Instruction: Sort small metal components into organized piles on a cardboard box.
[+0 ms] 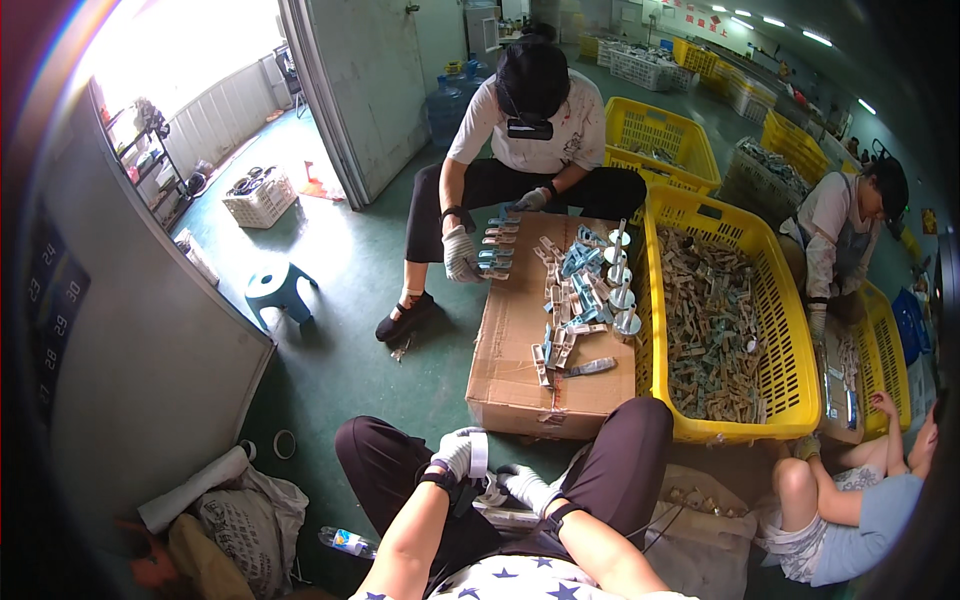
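My left hand (456, 456), in a pale knit glove, is closed on a white tape roll (479, 454) held above my lap. Beside it, between my knees, my right hand (528, 487) wears the same kind of glove. Its fingers curl in toward a pale item by the left hand; what they grip is too small and partly hidden to make out. Past my knees stands a cardboard box (510, 370) used as a worktop. On it lie blue and beige plastic clips (580, 290), several metal discs on a rod (620, 280) and a flat, wrapped strip (590, 367).
Opposite sits a co-worker (530, 120) with gloved hands at a row of clips (497, 240). A yellow crate (810, 400) full of clips adjoins the box. Two people work at right. A blue stool (278, 290), plastic bottle (347, 542) and sacks (250, 515) are at left.
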Available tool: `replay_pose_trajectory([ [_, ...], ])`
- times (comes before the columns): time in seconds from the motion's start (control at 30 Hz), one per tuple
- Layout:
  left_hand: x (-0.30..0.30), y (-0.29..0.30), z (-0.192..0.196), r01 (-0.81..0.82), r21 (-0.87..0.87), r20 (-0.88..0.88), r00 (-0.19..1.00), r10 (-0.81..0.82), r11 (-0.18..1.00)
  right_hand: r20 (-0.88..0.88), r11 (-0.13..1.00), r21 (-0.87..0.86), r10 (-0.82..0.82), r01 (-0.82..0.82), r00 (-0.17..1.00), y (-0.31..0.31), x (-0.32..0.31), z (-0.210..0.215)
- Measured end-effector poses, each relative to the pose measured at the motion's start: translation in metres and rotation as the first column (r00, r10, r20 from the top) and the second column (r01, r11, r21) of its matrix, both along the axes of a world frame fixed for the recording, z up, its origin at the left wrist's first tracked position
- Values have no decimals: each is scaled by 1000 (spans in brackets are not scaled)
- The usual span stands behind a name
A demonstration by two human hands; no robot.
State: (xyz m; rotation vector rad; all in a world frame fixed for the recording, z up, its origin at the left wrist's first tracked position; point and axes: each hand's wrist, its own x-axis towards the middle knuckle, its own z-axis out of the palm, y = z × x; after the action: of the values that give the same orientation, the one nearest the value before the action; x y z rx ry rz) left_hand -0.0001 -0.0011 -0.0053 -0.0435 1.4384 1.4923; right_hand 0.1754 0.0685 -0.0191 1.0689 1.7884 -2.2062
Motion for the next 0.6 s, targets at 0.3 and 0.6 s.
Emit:
replay_pose_trajectory([
  [0.3, 1, 4, -2, -20, -19, 2, 1000, 20, 1000, -15, 1000, 11, -24, 24, 1000, 0, 1, -5],
  [0.6, -2, 2, -4, 1, -22, 28, 1000, 0, 1000, -3, 1000, 10, -7, 7, 1000, -1, 1, -4],
])
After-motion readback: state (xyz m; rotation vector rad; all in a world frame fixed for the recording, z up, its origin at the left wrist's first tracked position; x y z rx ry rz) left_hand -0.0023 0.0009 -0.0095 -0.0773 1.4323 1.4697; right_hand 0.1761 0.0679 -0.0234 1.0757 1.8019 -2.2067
